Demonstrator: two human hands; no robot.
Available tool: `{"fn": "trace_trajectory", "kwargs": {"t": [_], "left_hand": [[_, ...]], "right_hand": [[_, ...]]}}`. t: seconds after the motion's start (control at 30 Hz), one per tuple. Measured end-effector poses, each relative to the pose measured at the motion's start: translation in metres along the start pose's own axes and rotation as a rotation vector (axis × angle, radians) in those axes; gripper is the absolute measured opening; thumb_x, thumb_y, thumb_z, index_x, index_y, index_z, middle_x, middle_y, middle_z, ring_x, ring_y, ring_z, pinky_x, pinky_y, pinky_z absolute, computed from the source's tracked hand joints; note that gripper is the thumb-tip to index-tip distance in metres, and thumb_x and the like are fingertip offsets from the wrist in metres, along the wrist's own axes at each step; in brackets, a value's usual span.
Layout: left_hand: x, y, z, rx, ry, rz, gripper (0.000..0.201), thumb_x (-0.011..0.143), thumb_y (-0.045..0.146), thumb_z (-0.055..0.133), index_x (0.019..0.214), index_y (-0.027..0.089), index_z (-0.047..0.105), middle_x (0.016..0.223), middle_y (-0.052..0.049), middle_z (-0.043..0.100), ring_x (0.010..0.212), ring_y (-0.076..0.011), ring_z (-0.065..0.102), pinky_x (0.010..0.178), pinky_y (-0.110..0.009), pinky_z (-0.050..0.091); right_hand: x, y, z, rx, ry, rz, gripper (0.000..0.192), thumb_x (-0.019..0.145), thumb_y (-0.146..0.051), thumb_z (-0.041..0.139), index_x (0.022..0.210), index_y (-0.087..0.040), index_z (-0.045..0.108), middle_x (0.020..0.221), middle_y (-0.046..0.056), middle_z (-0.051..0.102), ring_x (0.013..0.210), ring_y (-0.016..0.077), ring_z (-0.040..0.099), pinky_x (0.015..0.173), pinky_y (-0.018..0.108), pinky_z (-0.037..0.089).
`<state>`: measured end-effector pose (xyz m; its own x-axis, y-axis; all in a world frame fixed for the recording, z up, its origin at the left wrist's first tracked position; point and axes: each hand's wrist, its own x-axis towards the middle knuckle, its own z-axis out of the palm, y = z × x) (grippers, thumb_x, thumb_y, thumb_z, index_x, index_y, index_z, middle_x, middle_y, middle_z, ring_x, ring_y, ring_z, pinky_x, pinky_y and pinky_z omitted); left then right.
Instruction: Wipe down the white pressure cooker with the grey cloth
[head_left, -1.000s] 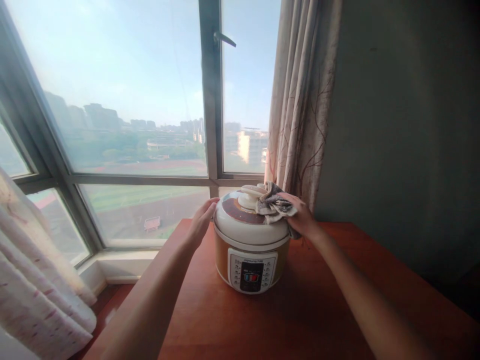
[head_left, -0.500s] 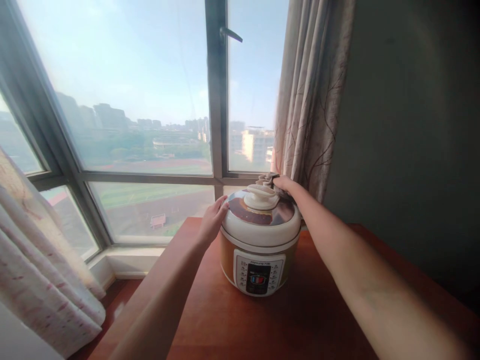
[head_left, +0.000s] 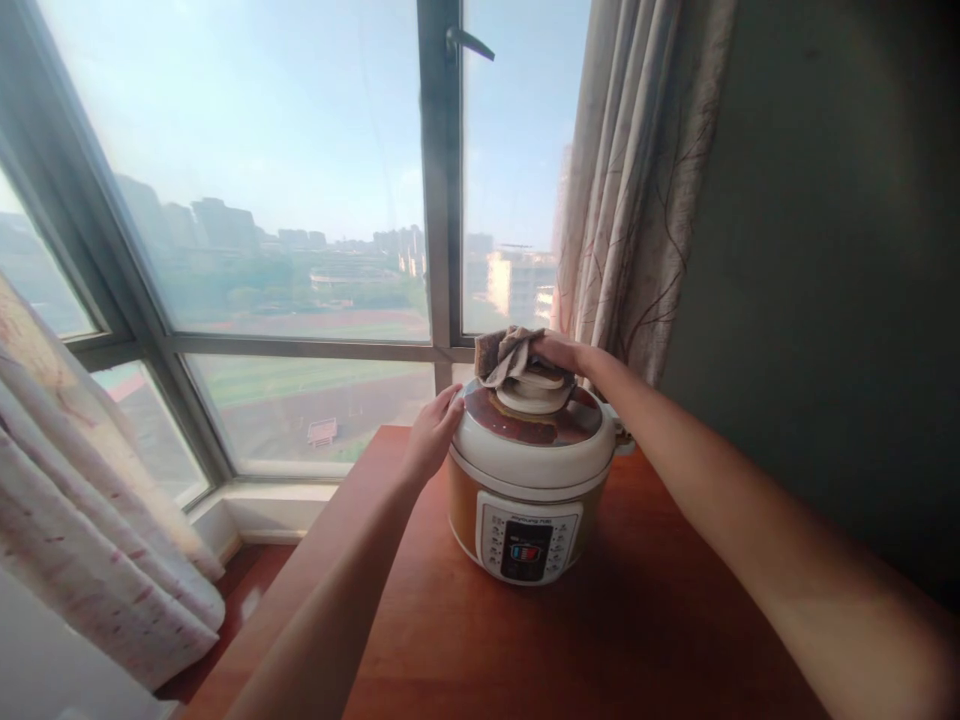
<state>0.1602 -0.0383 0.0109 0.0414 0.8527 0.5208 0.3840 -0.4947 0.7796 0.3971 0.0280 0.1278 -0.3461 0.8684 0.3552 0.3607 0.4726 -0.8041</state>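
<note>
Here, in the head view, an electric pressure cooker (head_left: 531,480) stands on the reddish wooden surface (head_left: 600,650) near the window (head_left: 300,200). The left hand (head_left: 433,435) lies open against the side of its lid (head_left: 525,440). The right hand (head_left: 556,352) grips a crumpled cloth (head_left: 506,352), pressing it onto the lid knob (head_left: 534,392); a curtain (head_left: 637,190) hangs behind.

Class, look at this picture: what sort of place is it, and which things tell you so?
Probably a room in a high-rise flat: a wooden table bearing an electric cooker, patterned curtains, and a big window overlooking city buildings.
</note>
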Motion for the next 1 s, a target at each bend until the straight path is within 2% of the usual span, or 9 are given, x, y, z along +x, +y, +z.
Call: {"fn": "trace_trajectory", "kwargs": {"t": [0.1,0.2,0.37,0.57,0.67,0.77,1.0], "left_hand": [[-0.001,0.004,0.0,0.02,-0.011,0.012,0.057,0.093,0.055,0.042,0.131,0.018,0.061,0.135,-0.01,0.063,0.127,-0.0288,0.056,0.108,-0.043,0.042],[-0.002,0.008,-0.001,0.039,-0.011,0.02,0.054,0.093,0.054,0.041,0.129,0.019,0.062,0.134,-0.009,0.064,0.125,-0.0285,0.057,0.108,-0.043,0.042],[-0.003,0.009,-0.001,0.057,0.006,0.016,0.054,0.093,0.053,0.04,0.129,0.018,0.062,0.133,-0.01,0.064,0.125,-0.0295,0.057,0.107,-0.045,0.042],[-0.003,0.013,-0.001,0.069,-0.014,0.037,0.053,0.094,0.052,0.038,0.128,0.019,0.062,0.131,-0.008,0.065,0.124,-0.0281,0.058,0.106,-0.043,0.044],[-0.004,0.015,-0.001,0.096,-0.005,0.034,0.053,0.093,0.052,0.039,0.127,0.019,0.062,0.131,-0.009,0.065,0.123,-0.0289,0.058,0.106,-0.043,0.044],[-0.004,0.014,-0.002,0.085,-0.01,0.041,0.053,0.093,0.053,0.039,0.126,0.019,0.063,0.131,-0.009,0.065,0.123,-0.0294,0.058,0.106,-0.044,0.044],[-0.005,0.013,0.001,0.079,0.017,0.014,0.055,0.094,0.053,0.038,0.129,0.017,0.06,0.135,-0.011,0.062,0.126,-0.0297,0.056,0.108,-0.045,0.042]], "right_hand": [[-0.016,0.002,-0.006,-0.02,-0.013,0.012,0.022,0.076,-0.032,0.068,0.09,-0.017,0.075,0.088,0.002,0.075,0.091,0.0209,0.064,0.09,0.033,0.05],[-0.033,0.006,-0.012,-0.02,0.042,0.001,0.027,0.078,-0.039,0.065,0.093,-0.019,0.074,0.094,0.002,0.076,0.096,0.0218,0.064,0.091,0.032,0.049],[-0.064,0.014,-0.021,-0.064,0.168,-0.023,0.023,0.078,-0.038,0.063,0.088,-0.02,0.073,0.096,0.001,0.076,0.096,0.0223,0.064,0.094,0.034,0.049],[-0.09,0.012,-0.029,-0.071,0.223,0.041,0.027,0.074,-0.041,0.066,0.086,-0.018,0.074,0.093,0.004,0.076,0.095,0.0246,0.065,0.091,0.035,0.049],[-0.082,0.006,-0.023,-0.022,0.181,0.06,0.033,0.075,-0.047,0.067,0.089,-0.018,0.074,0.093,0.004,0.075,0.096,0.0236,0.064,0.095,0.036,0.047],[-0.061,0.002,-0.014,-0.062,0.176,0.075,0.036,0.075,-0.049,0.069,0.09,-0.017,0.075,0.093,0.004,0.075,0.095,0.0234,0.063,0.095,0.036,0.047],[-0.027,-0.015,-0.005,-0.101,0.111,0.165,0.031,0.075,-0.04,0.072,0.093,-0.016,0.075,0.084,0.004,0.075,0.091,0.0223,0.063,0.089,0.032,0.048]]}}
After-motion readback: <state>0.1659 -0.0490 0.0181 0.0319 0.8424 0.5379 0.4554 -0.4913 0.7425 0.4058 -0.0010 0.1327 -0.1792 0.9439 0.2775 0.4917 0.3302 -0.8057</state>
